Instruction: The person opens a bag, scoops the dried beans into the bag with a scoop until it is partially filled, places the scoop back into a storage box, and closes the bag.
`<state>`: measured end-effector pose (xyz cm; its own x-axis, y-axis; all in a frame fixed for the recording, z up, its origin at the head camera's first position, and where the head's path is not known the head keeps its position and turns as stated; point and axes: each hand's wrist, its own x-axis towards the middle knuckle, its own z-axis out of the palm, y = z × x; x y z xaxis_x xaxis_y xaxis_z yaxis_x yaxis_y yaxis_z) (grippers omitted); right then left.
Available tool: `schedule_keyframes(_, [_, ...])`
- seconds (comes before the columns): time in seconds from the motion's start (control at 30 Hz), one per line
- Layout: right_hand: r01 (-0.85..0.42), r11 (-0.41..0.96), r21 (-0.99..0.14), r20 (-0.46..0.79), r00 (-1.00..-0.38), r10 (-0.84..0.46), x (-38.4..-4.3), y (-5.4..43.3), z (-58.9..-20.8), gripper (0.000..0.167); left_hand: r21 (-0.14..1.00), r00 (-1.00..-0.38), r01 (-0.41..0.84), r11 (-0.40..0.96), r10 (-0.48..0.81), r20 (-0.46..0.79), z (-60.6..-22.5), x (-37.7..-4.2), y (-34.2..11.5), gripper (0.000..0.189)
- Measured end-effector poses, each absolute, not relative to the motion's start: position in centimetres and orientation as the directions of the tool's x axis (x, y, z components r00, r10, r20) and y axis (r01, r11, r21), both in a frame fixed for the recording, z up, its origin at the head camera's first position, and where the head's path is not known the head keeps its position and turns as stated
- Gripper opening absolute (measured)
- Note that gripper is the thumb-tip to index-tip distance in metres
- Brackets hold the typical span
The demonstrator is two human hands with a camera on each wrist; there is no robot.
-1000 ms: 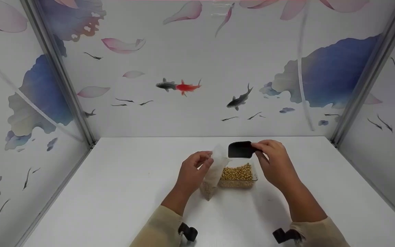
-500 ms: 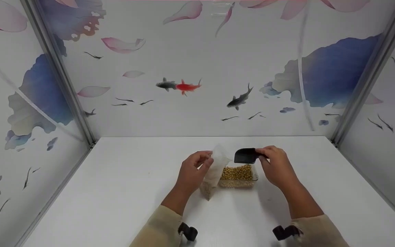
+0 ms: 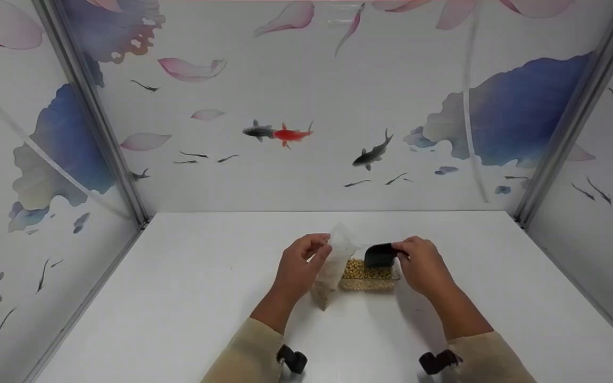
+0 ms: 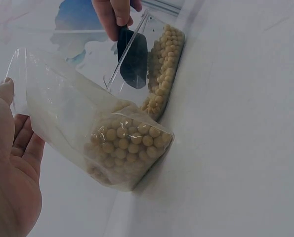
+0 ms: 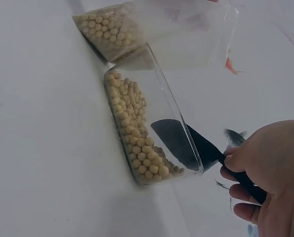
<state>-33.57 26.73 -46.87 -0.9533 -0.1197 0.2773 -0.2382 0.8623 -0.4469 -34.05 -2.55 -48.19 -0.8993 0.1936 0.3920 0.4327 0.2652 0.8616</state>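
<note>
The right hand (image 3: 426, 266) is clamped on a black scoop (image 3: 379, 256), held partly inside a clear container (image 5: 160, 98) of soybeans (image 5: 126, 113); alongside, a part-filled transparent bag (image 4: 63, 94) is pinched by the left hand (image 3: 300, 266).

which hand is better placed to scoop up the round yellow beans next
Right, most likely: the right hand grips the black plastic scoop, which reaches into the clear rectangular container of round yellow beans. The left hand is occupied, holding the translucent plastic bag.
</note>
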Motion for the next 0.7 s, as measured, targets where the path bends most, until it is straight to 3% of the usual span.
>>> schedule_keyframes(0.4, [-0.260,0.865,-0.429,0.267,-0.951,-0.154,-33.3,25.1,-48.0,0.029,0.854,-0.893,0.445,0.270,0.197,0.404,-48.4,-34.1,-2.6,0.020])
schedule_keyframes(0.7, [-0.251,0.788,-0.562,0.215,-0.964,-0.154,-33.7,24.0,-49.2,0.032,0.850,-0.891,0.450,0.273,0.197,0.409,-48.6,-34.3,-2.5,0.018])
